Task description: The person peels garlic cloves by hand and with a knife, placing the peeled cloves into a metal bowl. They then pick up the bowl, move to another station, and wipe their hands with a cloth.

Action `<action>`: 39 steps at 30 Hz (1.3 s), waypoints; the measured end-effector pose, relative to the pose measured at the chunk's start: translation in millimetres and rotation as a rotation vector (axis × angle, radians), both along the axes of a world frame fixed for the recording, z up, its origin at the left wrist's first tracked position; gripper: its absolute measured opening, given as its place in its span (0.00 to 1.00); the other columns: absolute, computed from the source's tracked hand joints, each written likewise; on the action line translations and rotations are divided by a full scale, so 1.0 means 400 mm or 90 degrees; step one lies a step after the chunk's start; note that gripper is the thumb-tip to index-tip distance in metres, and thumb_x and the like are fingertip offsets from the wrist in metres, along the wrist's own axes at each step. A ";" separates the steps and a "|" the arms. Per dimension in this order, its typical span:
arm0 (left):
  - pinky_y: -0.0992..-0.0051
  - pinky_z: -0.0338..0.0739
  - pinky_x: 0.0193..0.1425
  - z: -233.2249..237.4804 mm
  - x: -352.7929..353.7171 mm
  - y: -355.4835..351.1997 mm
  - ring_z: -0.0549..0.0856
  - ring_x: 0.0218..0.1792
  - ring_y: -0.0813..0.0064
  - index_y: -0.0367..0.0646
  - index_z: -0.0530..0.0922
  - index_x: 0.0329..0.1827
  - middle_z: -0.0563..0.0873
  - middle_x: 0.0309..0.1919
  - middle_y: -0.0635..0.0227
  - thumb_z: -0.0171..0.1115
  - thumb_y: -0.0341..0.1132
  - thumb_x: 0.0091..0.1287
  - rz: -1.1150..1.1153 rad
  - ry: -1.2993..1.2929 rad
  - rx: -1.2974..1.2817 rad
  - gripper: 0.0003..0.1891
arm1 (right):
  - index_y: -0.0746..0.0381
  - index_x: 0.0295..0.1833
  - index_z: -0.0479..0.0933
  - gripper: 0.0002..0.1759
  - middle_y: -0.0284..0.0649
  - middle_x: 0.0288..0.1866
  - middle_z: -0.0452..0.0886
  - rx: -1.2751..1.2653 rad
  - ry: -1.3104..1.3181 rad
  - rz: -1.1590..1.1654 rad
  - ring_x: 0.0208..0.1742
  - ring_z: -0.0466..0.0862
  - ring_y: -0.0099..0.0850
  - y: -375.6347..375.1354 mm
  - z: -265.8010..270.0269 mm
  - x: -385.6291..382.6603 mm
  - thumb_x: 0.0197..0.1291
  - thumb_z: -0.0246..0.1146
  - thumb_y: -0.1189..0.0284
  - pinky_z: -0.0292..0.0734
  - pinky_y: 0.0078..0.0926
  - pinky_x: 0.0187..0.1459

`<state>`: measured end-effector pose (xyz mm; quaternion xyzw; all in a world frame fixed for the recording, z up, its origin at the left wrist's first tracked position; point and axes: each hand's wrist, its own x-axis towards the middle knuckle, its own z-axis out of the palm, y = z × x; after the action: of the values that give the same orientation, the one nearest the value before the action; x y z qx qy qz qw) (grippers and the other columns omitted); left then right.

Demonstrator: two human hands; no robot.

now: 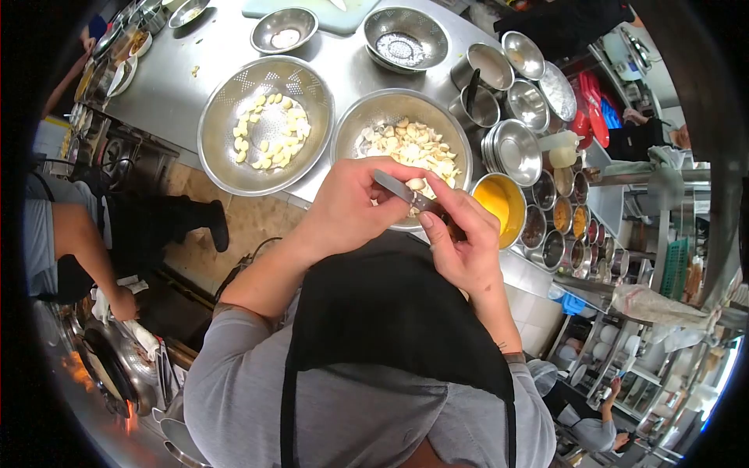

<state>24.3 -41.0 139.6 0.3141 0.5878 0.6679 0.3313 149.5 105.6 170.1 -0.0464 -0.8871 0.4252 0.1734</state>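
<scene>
Hands, two, brought close together above the near rim of the right-hand bowl. Left hand [355, 204]: fingers curled, thumb and forefinger closed on a garlic clove [418, 186]. Right hand [468, 234]: wrapped about the dark handle of a small knife [396, 187], its blade crossing beside the clove toward your left fingers. Which way the cutting edge faces, you cannot tell from this view.

Bowl, right [351, 129]: metal, at the worktop's near edge, holding garlic [413, 144], seemingly with skins on. Bowl, left [220, 136]: perforated, also at the near edge, holding pale cloves [273, 160] that look peeled. Container of yellow liquid [499, 204]: just right of the right bowl. Cutting board [312, 14]: at the worktop's [160, 82] far edge.

Handling notes, as judgement: the step in hand appears to be peeling. Keep your grip on the clove firm but light, as bared flesh may be slippery. Nick the root end shallowly, then lift skin between blade and thumb. Make short strokes, and angle the edge away from your left fingertips. Work over the right bowl so skins fall there, clear of the pale cloves.
</scene>
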 end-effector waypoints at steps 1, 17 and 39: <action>0.82 0.78 0.41 0.006 -0.004 -0.004 0.84 0.40 0.79 0.31 0.79 0.54 0.85 0.41 0.65 0.61 0.18 0.60 0.000 0.077 -0.025 0.17 | 0.64 0.61 0.78 0.23 0.41 0.31 0.79 0.011 -0.011 0.007 0.28 0.79 0.30 -0.001 0.009 -0.001 0.58 0.65 0.81 0.74 0.23 0.32; 0.77 0.81 0.41 -0.076 -0.023 0.027 0.84 0.41 0.78 0.33 0.76 0.56 0.83 0.45 0.65 0.59 0.29 0.71 -0.154 -0.328 0.204 0.13 | 0.66 0.67 0.72 0.21 0.34 0.37 0.79 -0.163 0.048 0.036 0.26 0.70 0.16 0.027 -0.088 -0.011 0.70 0.57 0.74 0.64 0.14 0.26; 0.77 0.84 0.48 -0.013 -0.019 -0.022 0.86 0.46 0.73 0.29 0.81 0.50 0.83 0.50 0.57 0.62 0.18 0.59 0.117 0.121 0.102 0.15 | 0.66 0.58 0.79 0.22 0.43 0.30 0.79 0.067 0.060 0.033 0.29 0.78 0.30 -0.003 -0.048 -0.051 0.56 0.64 0.87 0.73 0.21 0.34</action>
<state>16.8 -49.9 134.4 0.3460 0.5880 0.7073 0.1854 129.2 104.6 151.0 0.0057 -0.9001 0.3838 0.2060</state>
